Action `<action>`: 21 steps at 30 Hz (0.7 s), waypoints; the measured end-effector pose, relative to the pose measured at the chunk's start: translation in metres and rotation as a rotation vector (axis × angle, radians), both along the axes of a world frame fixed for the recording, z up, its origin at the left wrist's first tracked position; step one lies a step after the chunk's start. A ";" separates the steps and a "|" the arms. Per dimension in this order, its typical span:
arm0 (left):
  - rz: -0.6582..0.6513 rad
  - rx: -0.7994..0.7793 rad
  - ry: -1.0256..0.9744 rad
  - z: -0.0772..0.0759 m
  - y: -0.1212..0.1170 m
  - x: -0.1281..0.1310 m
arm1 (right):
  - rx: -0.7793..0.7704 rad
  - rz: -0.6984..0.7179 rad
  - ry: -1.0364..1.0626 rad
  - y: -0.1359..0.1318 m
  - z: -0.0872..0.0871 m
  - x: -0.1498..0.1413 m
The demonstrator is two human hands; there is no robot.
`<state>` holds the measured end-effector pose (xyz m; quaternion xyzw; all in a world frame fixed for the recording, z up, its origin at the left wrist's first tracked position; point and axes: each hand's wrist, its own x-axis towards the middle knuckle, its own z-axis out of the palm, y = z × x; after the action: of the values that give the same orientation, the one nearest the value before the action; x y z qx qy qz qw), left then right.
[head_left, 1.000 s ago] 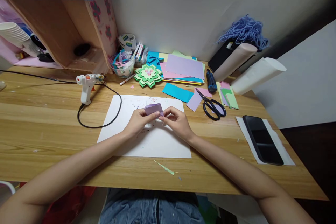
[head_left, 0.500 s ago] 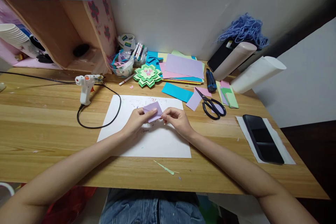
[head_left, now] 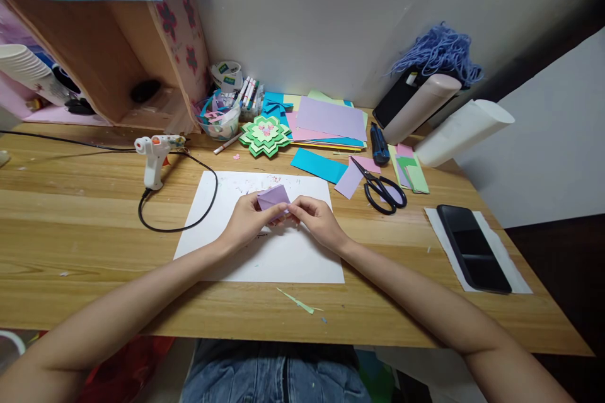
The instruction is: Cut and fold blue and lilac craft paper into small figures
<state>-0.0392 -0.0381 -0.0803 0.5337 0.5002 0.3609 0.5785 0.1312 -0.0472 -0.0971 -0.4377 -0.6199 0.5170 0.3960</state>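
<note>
Left hand [head_left: 244, 220] and right hand [head_left: 322, 223] pinch one folded lilac paper [head_left: 273, 196] between narrowed fingers [head_left: 276, 210], above one rectangular white sheet [head_left: 288, 264].

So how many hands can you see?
2. The left hand holds the folded purple paper from its left side, and the right hand has its fingertips together at that paper's right edge. Some fingers are hidden, but no other hand shows.

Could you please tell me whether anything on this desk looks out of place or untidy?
Only minor clutter: a pale green paper sliver lies near the front edge of the desk, and one marker lies apart from the grouped markers. The white sheet below the held purple paper bears coloured specks. Nothing looks spilled or damaged.
</note>
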 end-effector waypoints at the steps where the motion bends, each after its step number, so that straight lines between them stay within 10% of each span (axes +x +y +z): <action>1: -0.030 -0.002 -0.003 0.001 0.000 0.000 | 0.005 0.001 -0.004 0.000 0.000 0.000; 21: -0.151 0.178 0.045 0.001 0.003 -0.005 | 0.459 -0.184 -0.033 -0.006 0.001 0.003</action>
<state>-0.0444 -0.0347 -0.0795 0.6272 0.4373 0.3471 0.5430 0.1345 -0.0532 -0.0959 -0.3992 -0.6850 0.3174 0.5202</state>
